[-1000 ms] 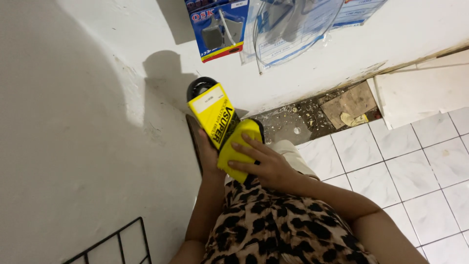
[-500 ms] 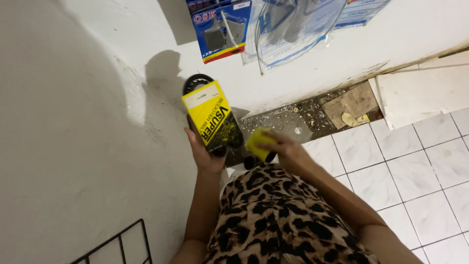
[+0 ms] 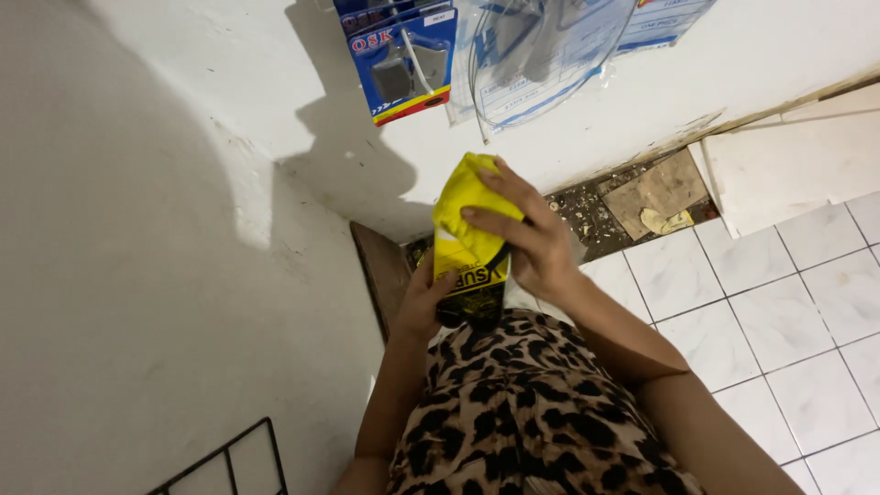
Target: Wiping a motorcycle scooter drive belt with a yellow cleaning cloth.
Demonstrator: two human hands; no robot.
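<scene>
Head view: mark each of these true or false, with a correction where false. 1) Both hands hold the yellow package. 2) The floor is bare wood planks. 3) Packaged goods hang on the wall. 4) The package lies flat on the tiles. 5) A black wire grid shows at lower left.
1) True: the left hand grips the yellow package low and the right hand wraps its top.
2) False: the floor is white tile.
3) True: a blue pack and clear bags hang on the wall.
4) False: it is held up in the air.
5) True: wire grid.
</scene>
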